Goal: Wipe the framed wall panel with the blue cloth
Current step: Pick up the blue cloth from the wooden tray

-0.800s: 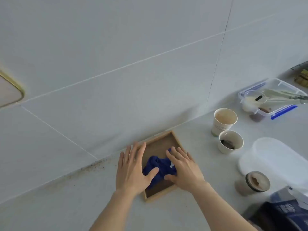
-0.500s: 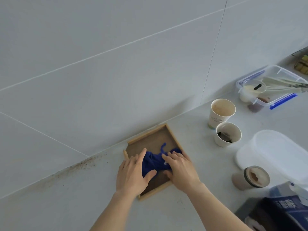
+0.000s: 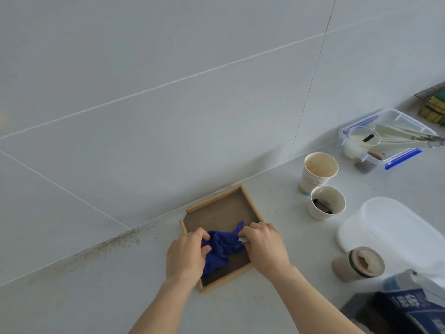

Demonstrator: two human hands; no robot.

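A square brown panel in a light wooden frame (image 3: pixel 218 203) lies flat on the grey counter, its far edge against the tiled wall. A crumpled blue cloth (image 3: pixel 222 247) rests on the panel's near half. My left hand (image 3: pixel 186 255) grips the cloth's left side with curled fingers. My right hand (image 3: pixel 263 244) pinches the cloth's right side, fingers closed over it and a small white tag. Both hands cover the panel's near corners.
Right of the panel stand two paper cups (image 3: pixel 317 171) (image 3: pixel 327 202), a lidded brown cup (image 3: pixel 361 263), a white plastic lid (image 3: pixel 395 227) and a clear box with utensils (image 3: pixel 387 138). Brown grime specks (image 3: pixel 108 244) line the wall base at left. Blue packaging (image 3: pixel 409 307) sits bottom right.
Both hands have slid toward me across the panel and curled from flat palms into a grip on the cloth, bunching it. The view has tilted down slightly.
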